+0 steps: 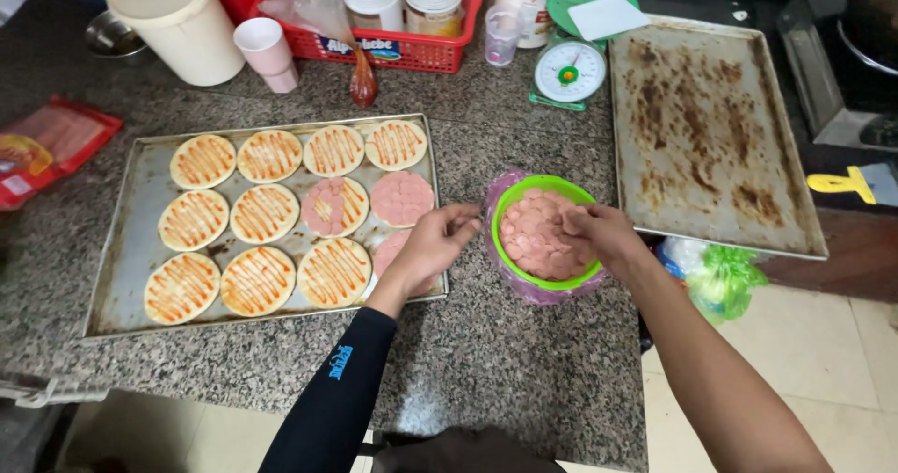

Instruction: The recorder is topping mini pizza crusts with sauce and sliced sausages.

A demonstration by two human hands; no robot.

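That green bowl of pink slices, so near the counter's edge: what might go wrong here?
The green bowl sits close to the counter edge, with the right hand reaching into it; a nudge might tip it off. The left hand hovers over the tray of sauced dough rounds and could smear the sauce stripes.

A flat red packet [51, 145] lies far left of the left hand [432, 247]. Beyond both hands, a blue-and-white label [363, 48] fronts the red basket [412, 54]. A yellow sign [842, 185] sits right of the right hand [603, 237].
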